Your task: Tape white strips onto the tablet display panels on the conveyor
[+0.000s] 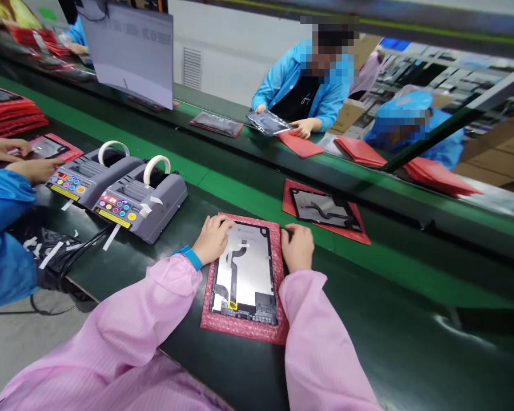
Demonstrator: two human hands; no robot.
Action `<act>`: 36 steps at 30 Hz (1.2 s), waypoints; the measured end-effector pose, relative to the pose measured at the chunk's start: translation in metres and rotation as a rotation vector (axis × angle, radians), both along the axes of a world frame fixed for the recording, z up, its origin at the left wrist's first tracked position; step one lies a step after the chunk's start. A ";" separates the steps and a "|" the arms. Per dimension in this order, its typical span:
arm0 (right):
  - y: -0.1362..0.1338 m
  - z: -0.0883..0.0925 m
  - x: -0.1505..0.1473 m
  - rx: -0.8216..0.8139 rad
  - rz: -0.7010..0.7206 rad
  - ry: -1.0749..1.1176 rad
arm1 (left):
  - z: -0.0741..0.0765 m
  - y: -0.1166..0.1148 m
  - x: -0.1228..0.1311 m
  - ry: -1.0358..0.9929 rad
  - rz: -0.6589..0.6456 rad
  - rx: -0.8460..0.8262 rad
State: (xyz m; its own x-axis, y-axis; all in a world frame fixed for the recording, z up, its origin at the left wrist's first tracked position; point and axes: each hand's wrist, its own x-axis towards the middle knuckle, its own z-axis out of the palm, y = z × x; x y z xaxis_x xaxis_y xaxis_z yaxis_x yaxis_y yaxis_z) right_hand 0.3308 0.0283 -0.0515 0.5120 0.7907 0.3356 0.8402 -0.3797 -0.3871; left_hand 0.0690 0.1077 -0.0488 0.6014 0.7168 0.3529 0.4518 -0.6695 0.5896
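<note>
A tablet screen panel (257, 262) lies back side up on a red bubble-wrap bag (244, 331) in front of me. A dark flex cable (233, 274) runs down its silvery back to a yellow-marked end. At the panel's upper left edge, my left hand (213, 238) is closed, fingertips on the frame. My right hand (298, 248) has curled fingers beside the bag's upper right edge; something dark shows near the fingertips, too small to name.
Two grey tape dispensers (143, 197) stand left, near a co-worker's blue sleeve (4, 228). Beyond my hands, another panel (323, 208) lies on a red bag on the green conveyor strip (214, 177). Across the line a person in blue (278, 80) handles a bagged panel.
</note>
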 end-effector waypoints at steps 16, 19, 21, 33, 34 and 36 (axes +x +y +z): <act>0.056 0.011 0.101 -0.234 0.052 -0.617 | 0.000 0.023 0.013 -0.741 0.074 -0.332; 0.045 0.028 0.096 -0.013 -0.023 -0.589 | 0.008 0.012 0.014 -0.818 -0.057 -0.411; 0.037 0.046 0.078 0.123 -0.017 -0.585 | 0.006 0.002 0.020 -0.868 -0.231 -0.619; -0.015 0.122 -0.107 -0.047 0.738 -0.129 | 0.018 -0.014 0.012 -1.080 -0.171 -1.270; -0.017 0.121 -0.094 -0.031 0.660 -0.056 | 0.019 -0.011 0.011 -1.057 -0.119 -1.241; -0.020 0.112 -0.062 -0.012 0.493 0.090 | 0.019 -0.006 0.010 -1.000 -0.074 -1.221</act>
State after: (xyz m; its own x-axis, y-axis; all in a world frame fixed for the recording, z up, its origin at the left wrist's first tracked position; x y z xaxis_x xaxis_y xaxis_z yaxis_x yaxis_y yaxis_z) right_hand 0.2684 0.0083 0.0609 0.1026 0.9494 0.2968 0.8841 0.0498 -0.4647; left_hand 0.0790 0.1014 -0.0299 0.5335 0.8354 -0.1325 -0.4451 0.4104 0.7959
